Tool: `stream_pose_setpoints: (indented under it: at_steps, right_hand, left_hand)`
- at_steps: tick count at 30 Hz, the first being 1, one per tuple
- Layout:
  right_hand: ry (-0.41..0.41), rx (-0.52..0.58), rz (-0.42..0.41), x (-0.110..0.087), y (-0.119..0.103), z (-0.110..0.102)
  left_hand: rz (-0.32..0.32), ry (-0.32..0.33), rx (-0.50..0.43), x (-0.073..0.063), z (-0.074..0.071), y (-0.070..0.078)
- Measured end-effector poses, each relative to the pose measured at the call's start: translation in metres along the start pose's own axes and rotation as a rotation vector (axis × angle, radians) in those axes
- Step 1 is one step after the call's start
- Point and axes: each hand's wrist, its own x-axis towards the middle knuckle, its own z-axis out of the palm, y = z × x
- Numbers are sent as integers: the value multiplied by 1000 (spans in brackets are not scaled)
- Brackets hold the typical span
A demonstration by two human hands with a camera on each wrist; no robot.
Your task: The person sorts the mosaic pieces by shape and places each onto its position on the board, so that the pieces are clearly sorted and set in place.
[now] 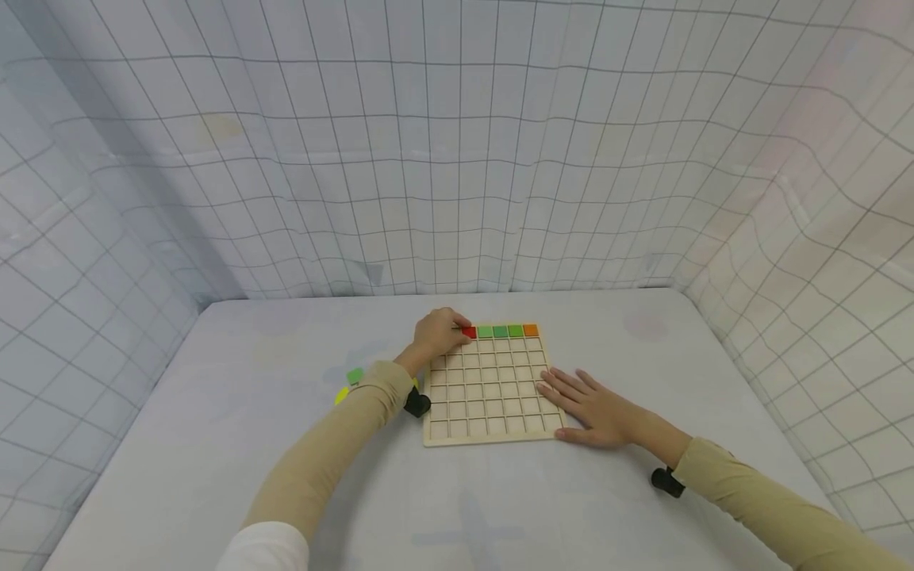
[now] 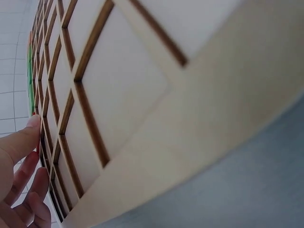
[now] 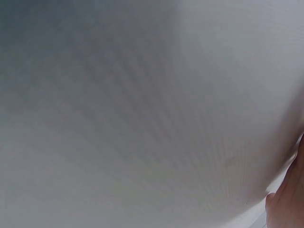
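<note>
on my feed i see the left hand (image 1: 439, 331) pinching a flat red square tile (image 1: 470, 332) between thumb and fingers, at the far row of a pale wooden grid board (image 1: 493, 408); i can't tell if it's fully seated. beside it run three green square tiles (image 1: 500, 331), then an orange square tile (image 1: 531, 330). the right hand (image 1: 596, 408) lies spread, fingertips on the board's right edge. a loose green piece (image 1: 355, 376) sits left, near the left sleeve (image 1: 343, 436).

The pale square wooden grid board (image 1: 494, 392) looked smooth and matt, the small flat red tile (image 1: 469, 332) likewise matt. The white, dark-lined curtain (image 1: 493, 159) was wrinkled cloth, the long tan sleeves (image 1: 324, 456) matt fabric, the broad white tabletop (image 1: 607, 333) smooth and matt.
</note>
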Motion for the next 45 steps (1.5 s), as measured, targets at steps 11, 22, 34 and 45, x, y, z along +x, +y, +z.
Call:
stream_pose_setpoints:
  at_steps: [11,22,34,45]
  right_hand:
    - [1,-1,-1,3,-2,-1]
    - [-17,8,4,4,-4,1]
    - [-8,-3,7,3,-5,-4]
    - [17,11,-3,-1,-3,-2]
  left_hand:
    - [12,1,20,-1,-2,-2]
    - [-6,-5,-3,-6,-2,-4]
    - [9,45,-50,-23,-15,-7]
    - [-7,65,-52,-37,-36,-8]
